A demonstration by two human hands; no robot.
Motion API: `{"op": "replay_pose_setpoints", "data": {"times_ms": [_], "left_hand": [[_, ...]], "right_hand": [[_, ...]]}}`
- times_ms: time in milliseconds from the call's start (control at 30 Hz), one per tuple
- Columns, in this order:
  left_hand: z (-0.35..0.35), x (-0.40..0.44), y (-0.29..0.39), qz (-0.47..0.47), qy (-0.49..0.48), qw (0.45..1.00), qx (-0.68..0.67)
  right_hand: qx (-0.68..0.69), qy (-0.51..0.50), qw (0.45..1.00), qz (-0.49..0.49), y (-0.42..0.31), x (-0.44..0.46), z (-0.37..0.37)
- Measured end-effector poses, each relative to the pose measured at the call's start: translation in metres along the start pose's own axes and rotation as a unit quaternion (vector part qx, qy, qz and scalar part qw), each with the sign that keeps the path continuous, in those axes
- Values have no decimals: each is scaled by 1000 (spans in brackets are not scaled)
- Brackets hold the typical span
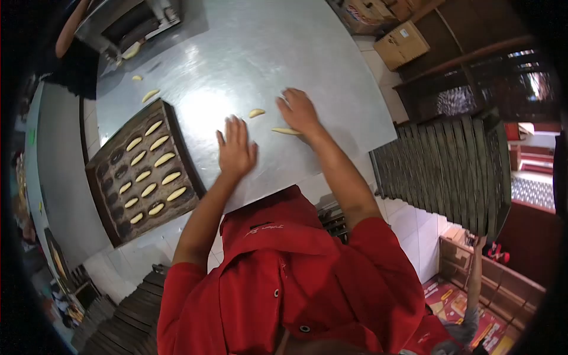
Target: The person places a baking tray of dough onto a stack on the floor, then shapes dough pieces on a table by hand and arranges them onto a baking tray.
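Observation:
My left hand lies palm down on the metal table, fingers spread and nothing under them that I can see. My right hand rests farther right, also palm down, with its fingers stretched out. A long thin dough piece lies at the heel of my right hand, one end close to the wrist or just under it. Between my hands sits a shorter, curved dough piece, touched by neither. Left of my left hand, a dark baking tray holds several pale dough rolls in rows.
Two small dough pieces lie beyond the tray. A metal machine stands at the far left, with a person's arm beside it. Stacked dark trays rise off the table's right edge. A cardboard box sits behind.

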State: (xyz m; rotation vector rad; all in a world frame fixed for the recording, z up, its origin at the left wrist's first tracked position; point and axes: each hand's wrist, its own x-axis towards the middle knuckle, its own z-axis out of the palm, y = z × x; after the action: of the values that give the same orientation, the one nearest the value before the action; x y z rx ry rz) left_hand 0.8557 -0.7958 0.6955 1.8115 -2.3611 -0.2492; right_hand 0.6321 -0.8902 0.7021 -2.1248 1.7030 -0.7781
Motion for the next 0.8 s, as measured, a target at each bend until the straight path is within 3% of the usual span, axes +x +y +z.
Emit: {"op": "replay_pose_setpoints", "data": {"times_ms": [33, 100, 167, 233, 267, 333, 367, 400, 433, 500, 567, 667, 733, 800], "left_hand": [[2, -27, 2, 37, -17, 999, 0], [-4, -79, 2, 85, -7, 994, -70], [-6, -117, -7, 77, 43, 991, -99], [-9, -148, -23, 122, 110, 965, -204], [-15, -161, -32, 103, 118, 968, -197], [-46, -180, -44, -57, 10, 909, -413], [-59, -188, -50, -78, 24, 909, -408], [-72, -194, -57, -150, 20, 786, -599], [-81, -200, -68, -204, 26, 618, -759], [-96, -212, -94, -243, 84, 626, -736], [-97, -215, -123, -216, 187, 519, -806], [-112, -233, -158, -262, 280, 469, -796], [-109, -253, -180, -281, 304, 483, -772], [-109, -267, -198, -334, 331, 498, -729]], "right_hand": [[47, -22, 999, -10, -1, -14, -22], [-1, -102, 993, -55, -2, -40, -48], [-24, -38, 995, -87, -2, -64, -47], [-20, -47, 996, -69, 1, -63, -42], [-12, -56, 995, -87, -3, -57, -37], [97, -56, 993, -39, -40, -31, -32], [108, -71, 990, -57, -66, -20, -25], [130, -82, 985, -82, -102, -7, -20], [153, -93, 978, -109, -138, 4, -12], [191, -135, 962, -141, -198, 16, 27], [228, -219, 903, -289, -250, 25, 77], [157, -292, 829, -450, -330, 42, 144], [123, -305, 814, -480, -386, 47, 169], [307, -118, 844, -423, -441, 52, 178]]}}
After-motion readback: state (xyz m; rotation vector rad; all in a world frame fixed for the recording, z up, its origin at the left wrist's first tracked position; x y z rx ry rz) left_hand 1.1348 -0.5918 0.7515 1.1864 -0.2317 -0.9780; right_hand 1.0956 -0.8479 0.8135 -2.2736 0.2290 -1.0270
